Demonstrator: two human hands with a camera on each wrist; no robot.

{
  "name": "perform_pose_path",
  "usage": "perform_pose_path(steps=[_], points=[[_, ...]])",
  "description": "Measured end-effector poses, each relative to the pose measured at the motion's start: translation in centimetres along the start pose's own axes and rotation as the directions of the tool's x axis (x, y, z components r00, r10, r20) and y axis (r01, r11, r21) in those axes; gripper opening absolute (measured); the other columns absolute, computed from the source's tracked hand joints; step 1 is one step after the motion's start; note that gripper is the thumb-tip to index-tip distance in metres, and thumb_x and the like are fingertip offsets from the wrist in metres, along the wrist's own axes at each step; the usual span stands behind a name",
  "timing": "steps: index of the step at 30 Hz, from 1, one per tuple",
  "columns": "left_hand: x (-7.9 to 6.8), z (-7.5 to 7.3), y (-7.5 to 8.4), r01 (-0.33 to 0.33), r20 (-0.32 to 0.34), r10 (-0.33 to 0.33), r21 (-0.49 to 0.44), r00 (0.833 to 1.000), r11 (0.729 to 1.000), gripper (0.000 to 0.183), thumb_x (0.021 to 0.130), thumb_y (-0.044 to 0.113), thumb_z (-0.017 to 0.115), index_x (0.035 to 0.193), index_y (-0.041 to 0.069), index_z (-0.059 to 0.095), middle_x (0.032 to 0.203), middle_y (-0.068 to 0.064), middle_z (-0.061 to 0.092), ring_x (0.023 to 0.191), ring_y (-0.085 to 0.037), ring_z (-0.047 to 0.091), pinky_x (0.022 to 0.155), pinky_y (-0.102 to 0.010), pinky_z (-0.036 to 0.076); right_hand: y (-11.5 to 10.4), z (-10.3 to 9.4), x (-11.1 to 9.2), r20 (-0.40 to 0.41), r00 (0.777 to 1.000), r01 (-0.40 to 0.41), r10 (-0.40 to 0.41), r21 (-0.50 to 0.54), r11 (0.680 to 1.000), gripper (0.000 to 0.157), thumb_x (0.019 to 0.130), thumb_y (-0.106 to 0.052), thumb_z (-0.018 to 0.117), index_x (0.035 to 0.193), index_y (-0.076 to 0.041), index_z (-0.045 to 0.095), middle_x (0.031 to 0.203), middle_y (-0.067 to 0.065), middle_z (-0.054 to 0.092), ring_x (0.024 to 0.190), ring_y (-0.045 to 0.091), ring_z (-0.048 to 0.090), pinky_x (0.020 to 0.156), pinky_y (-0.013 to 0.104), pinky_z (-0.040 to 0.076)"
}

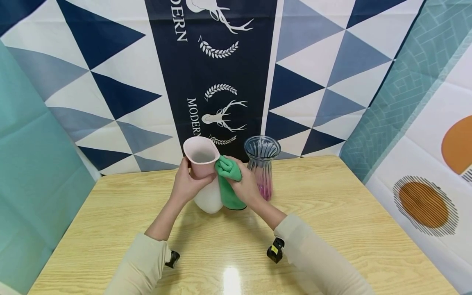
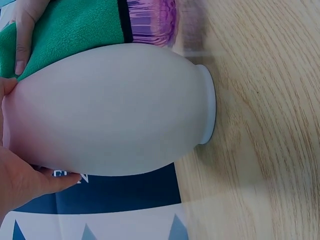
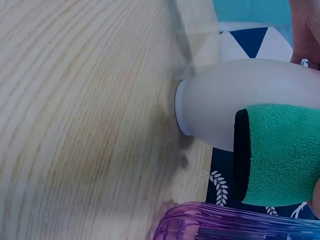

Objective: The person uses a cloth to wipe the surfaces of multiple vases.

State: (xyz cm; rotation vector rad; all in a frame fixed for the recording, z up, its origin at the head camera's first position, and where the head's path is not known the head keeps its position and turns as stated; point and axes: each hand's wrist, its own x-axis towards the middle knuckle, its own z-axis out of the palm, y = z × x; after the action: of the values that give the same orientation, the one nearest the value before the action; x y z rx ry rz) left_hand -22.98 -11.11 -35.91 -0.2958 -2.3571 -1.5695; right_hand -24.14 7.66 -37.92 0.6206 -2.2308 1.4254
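A vase, pale pink at its flared neck and white on its rounded body (image 1: 208,198), is in the middle of the head view, its mouth facing up toward me. My left hand (image 1: 184,184) grips it around the neck, thumb across the front. On the vase's right side my right hand (image 1: 246,184) holds a bunched green cloth (image 1: 231,196) against the rim. The cloth's lower part hangs down beside the body, showing a black edge (image 3: 241,155) in the right wrist view. The vase's narrow white foot (image 2: 207,105) is close to the tabletop in the left wrist view.
A ribbed glass vase (image 1: 262,153), blue at the top and pink-purple below, stands just right of my right hand. Under everything lies a light wood-grain table (image 1: 228,246). Behind its far edge hangs a patterned cloth backdrop (image 1: 309,86); more hangings flank both sides.
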Motion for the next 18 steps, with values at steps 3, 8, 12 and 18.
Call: perform_pose_path(steps=[3, 8, 12, 18], points=[[0.0, 0.0, 0.0, 0.000, 0.013, 0.000, -0.008, 1.000, 1.000, 0.082, 0.071, 0.025, 0.081, 0.137, 0.011, 0.034, 0.130, -0.009, 0.047, 0.118, -0.025, 0.046, 0.101, -0.047, 0.041, 0.2, 0.0, -0.2, 0.015, 1.000, -0.019, 0.019, 0.004, 1.000, 0.047, 0.085, -0.008, 0.067, 0.129, -0.012, 0.054, 0.130, 0.008, 0.058, 0.120, 0.024, 0.054, 0.103, 0.042, 0.042], [0.1, -0.1, -0.1, -0.015, 0.019, 0.015, -0.010, 1.000, 1.000, 0.082, 0.071, 0.022, 0.080, 0.138, 0.011, 0.034, 0.132, -0.011, 0.048, 0.120, -0.026, 0.046, 0.101, -0.048, 0.042, 0.8, 0.2, -0.7, 0.028, 0.999, -0.023, 0.023, -0.006, 1.000, 0.045, 0.084, -0.009, 0.067, 0.128, -0.010, 0.055, 0.128, 0.010, 0.059, 0.120, 0.024, 0.054, 0.104, 0.041, 0.042], [0.1, -0.1, -0.2, -0.003, 0.024, 0.003, -0.009, 1.000, 1.000, 0.081, 0.072, 0.021, 0.080, 0.138, 0.011, 0.035, 0.132, -0.011, 0.048, 0.120, -0.026, 0.047, 0.101, -0.048, 0.042, 1.4, 0.4, -1.4, 0.024, 0.999, -0.035, 0.036, -0.029, 0.999, 0.044, 0.084, -0.008, 0.067, 0.126, -0.010, 0.056, 0.125, 0.009, 0.061, 0.118, 0.025, 0.056, 0.102, 0.041, 0.043], [0.1, -0.1, -0.2, 0.000, 0.041, 0.000, -0.010, 0.999, 1.000, 0.080, 0.073, 0.020, 0.079, 0.138, 0.011, 0.034, 0.132, -0.012, 0.047, 0.121, -0.027, 0.046, 0.102, -0.049, 0.041, 2.3, 0.5, -2.3, 0.021, 0.996, -0.084, 0.085, -0.048, 0.995, 0.046, 0.084, -0.007, 0.068, 0.127, -0.011, 0.055, 0.126, 0.009, 0.061, 0.119, 0.026, 0.055, 0.103, 0.042, 0.042]])
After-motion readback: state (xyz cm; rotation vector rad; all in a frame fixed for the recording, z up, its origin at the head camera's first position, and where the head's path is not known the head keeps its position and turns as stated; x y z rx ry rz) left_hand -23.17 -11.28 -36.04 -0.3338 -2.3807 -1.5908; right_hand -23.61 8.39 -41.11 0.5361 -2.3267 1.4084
